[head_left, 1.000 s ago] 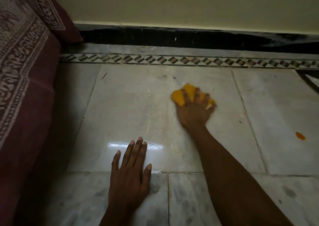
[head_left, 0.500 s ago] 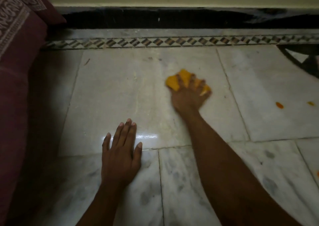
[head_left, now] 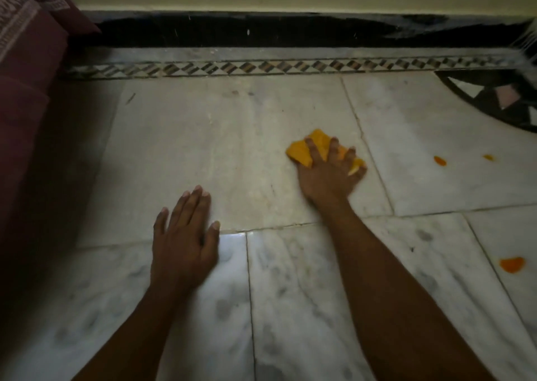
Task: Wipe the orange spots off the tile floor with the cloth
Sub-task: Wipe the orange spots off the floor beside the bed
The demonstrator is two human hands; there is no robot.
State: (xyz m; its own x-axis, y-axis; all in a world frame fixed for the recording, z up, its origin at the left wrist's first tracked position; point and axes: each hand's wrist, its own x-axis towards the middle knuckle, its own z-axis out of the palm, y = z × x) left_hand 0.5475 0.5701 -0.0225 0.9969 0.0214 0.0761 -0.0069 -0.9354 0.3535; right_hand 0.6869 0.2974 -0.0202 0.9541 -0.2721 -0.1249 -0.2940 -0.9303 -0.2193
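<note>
**Across the marble, 3 spots left to reach**

Under you, the tile floor (head_left: 180, 153) is pale polished marble, grey-veined on the near slabs, with thin dark joints and a glare patch just right of your left hand. Along the far edge runs a patterned border strip (head_left: 261, 68) of small diamond inlays, then a black skirting (head_left: 232, 30) below a cream wall. At far left a maroon bedcover (head_left: 26, 60) with a woven pale trim hangs to the floor.

Your right hand (head_left: 329, 177) is spread and pressing down on the cloth (head_left: 305, 151), fingers clamped over it; the cloth is a soft, bunched yellow-orange wad, lying on the middle tile, near its right joint. Your left hand (head_left: 186, 244) lies flat and released on the floor, holding nothing, bracing you.

Well to the right of the cloth sit 3 orange spots: the large near one (head_left: 512, 264), a mid-sized one (head_left: 440, 160), and a tiny one (head_left: 488, 157) just beyond it. They look like thick, glossy blobs, not dried stains.

Keep the palm flat and the wad folded so a clean face leads. Sweep right across the joint, take each blob inward in 1 stroke and lift, so you don't smear it along the smooth stone or into the joints.
</note>
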